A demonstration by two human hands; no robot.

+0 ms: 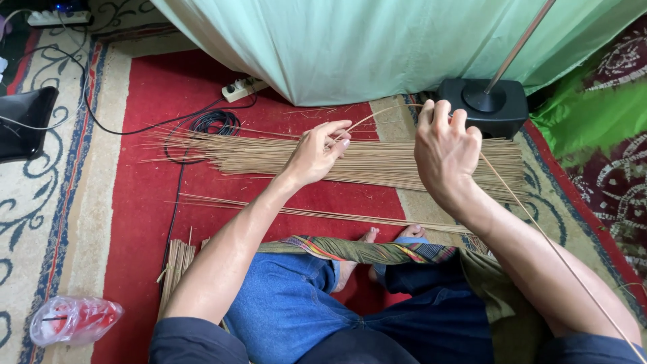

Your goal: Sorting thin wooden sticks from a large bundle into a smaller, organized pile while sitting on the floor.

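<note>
Seated cross-legged on the red carpet (155,222), the person bends one thin stick (539,226) into an arc: left hand (317,154) pinches its tip, right hand (446,152) closes around it, above the bundle of sticks (377,162) lying near the carpet's far edge, within reach.

My clothes and bare limbs, seen from above

My left hand (315,154) and right hand (445,152) are bare, with no rings, watch or gloves, and my forearms are uncovered up to short dark navy sleeves (195,340). I wear blue denim jeans (290,303), a striped woven cloth of olive green with multicoloured edging (364,251) lies across my lap, and my feet (367,237) are bare.
</note>
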